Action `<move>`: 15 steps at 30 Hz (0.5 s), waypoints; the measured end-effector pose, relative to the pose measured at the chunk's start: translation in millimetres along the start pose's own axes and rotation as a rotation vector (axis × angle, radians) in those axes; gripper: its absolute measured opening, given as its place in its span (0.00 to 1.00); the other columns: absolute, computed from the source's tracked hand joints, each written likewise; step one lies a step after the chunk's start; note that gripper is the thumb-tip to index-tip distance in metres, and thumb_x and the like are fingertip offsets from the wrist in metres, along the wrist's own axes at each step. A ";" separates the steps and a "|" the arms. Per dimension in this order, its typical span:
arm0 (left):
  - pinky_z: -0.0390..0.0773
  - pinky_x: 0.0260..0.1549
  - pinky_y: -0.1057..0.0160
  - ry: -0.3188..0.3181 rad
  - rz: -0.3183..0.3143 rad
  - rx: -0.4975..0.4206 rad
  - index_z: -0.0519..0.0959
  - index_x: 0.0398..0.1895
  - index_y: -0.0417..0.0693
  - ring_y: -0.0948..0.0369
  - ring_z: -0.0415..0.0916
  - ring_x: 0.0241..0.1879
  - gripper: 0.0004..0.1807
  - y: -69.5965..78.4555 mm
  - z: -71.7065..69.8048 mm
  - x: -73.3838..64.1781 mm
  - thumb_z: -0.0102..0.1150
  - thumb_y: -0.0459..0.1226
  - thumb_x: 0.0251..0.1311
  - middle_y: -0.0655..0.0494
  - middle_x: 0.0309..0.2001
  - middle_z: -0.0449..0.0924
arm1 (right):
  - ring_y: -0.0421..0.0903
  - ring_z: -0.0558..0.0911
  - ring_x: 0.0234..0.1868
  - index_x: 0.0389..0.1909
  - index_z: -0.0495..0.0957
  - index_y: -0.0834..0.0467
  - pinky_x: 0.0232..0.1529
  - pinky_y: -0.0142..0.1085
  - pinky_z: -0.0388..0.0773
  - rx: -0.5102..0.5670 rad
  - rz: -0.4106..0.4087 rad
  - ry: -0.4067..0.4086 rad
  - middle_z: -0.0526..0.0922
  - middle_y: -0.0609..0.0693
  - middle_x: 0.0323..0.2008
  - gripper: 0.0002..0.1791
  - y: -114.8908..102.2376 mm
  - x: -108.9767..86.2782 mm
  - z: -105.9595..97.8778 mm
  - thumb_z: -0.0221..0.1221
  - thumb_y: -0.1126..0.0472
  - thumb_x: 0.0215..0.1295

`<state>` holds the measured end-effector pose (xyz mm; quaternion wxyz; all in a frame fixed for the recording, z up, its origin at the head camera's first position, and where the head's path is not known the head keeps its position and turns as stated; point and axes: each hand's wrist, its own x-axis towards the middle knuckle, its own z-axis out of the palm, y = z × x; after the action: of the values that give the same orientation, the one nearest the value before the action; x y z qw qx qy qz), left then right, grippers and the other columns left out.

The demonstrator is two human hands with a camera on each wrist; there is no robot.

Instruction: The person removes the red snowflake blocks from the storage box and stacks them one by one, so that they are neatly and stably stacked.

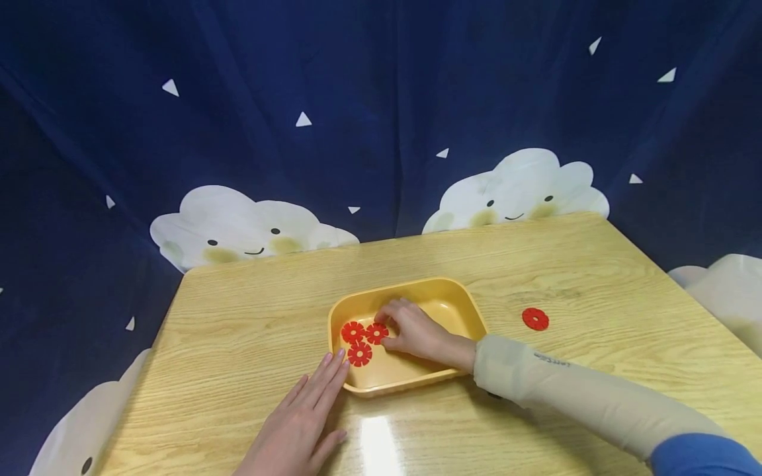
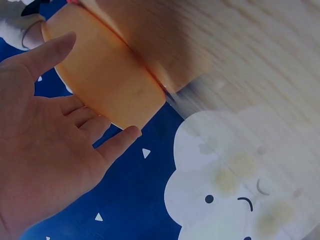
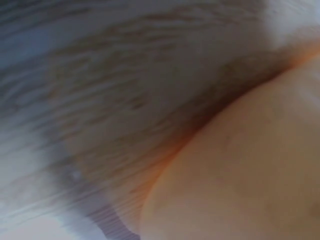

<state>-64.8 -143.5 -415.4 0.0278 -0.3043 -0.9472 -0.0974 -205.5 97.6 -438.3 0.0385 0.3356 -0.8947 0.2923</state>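
A yellow plastic tray (image 1: 417,380) sits on the table with red notched discs inside at its left end: an upper left disc (image 1: 352,332), a lower disc (image 1: 360,354) and a right-hand disc (image 1: 377,332). My right hand (image 1: 413,330) reaches into the tray, thumb and fingertips pinching the right-hand disc at its edge. Straight fingers of my left hand (image 1: 303,413) rest against the tray's front left corner. In the left wrist view the left hand (image 2: 60,125) touches the tray's outer wall (image 2: 110,70). Only the tray wall (image 3: 250,165) shows in the right wrist view, blurred; the hand is out of sight.
Another red disc (image 1: 536,318) lies on the wooden table (image 1: 250,317) to the right of the tray. A dark blue curtain (image 1: 369,119) with white clouds and triangles hangs behind the table's far edge. The right forearm wears a beige sleeve (image 1: 583,390).
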 end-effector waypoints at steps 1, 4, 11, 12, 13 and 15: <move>0.61 0.67 0.49 0.005 0.001 0.001 0.51 0.78 0.45 0.59 0.42 0.76 0.50 0.0 0.1 -0.1 0.64 0.52 0.59 0.58 0.79 0.38 | 0.45 0.76 0.37 0.40 0.82 0.63 0.41 0.36 0.76 -0.003 0.000 -0.001 0.81 0.50 0.34 0.18 -0.2 -0.2 0.1 0.73 0.65 0.45; 0.62 0.67 0.50 0.018 0.006 0.009 0.50 0.78 0.46 0.59 0.43 0.76 0.50 -0.4 0.5 -0.3 0.65 0.52 0.59 0.58 0.79 0.38 | 0.44 0.75 0.36 0.41 0.81 0.63 0.39 0.35 0.76 -0.017 0.000 -0.006 0.80 0.50 0.34 0.20 -0.9 -0.7 0.2 0.72 0.65 0.44; 0.64 0.66 0.49 0.052 0.025 0.017 0.52 0.78 0.45 0.57 0.44 0.76 0.51 -1.2 1.0 -0.5 0.66 0.52 0.57 0.57 0.79 0.39 | 0.44 0.75 0.35 0.41 0.80 0.63 0.37 0.34 0.77 -0.033 -0.001 0.000 0.80 0.50 0.33 0.22 -2.1 -0.8 -0.6 0.72 0.64 0.42; 0.64 0.66 0.49 0.049 0.024 0.015 0.52 0.78 0.44 0.57 0.44 0.76 0.51 -1.1 0.8 -0.5 0.66 0.52 0.57 0.57 0.79 0.40 | 0.44 0.75 0.35 0.42 0.80 0.63 0.37 0.34 0.77 -0.033 -0.001 0.001 0.80 0.50 0.33 0.22 -1.9 -0.8 -0.6 0.71 0.64 0.42; 0.63 0.66 0.49 0.043 0.022 0.012 0.52 0.78 0.44 0.57 0.44 0.76 0.51 -1.0 0.5 -0.5 0.66 0.52 0.57 0.56 0.79 0.41 | 0.43 0.75 0.35 0.42 0.80 0.63 0.37 0.34 0.77 -0.033 -0.001 0.002 0.80 0.50 0.33 0.22 -1.7 -0.9 -0.6 0.71 0.64 0.42; 0.63 0.66 0.49 0.032 0.018 0.007 0.52 0.78 0.44 0.57 0.44 0.76 0.51 -0.6 -0.2 -0.5 0.66 0.52 0.57 0.55 0.79 0.42 | 0.44 0.75 0.34 0.42 0.80 0.64 0.37 0.34 0.77 -0.029 -0.004 0.007 0.80 0.50 0.33 0.22 -1.3 -1.3 -0.5 0.71 0.64 0.42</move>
<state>-64.7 -144.3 -415.3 0.0447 -0.3114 -0.9441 -0.0986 -203.7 97.8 -437.5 0.0472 0.3355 -0.8980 0.2806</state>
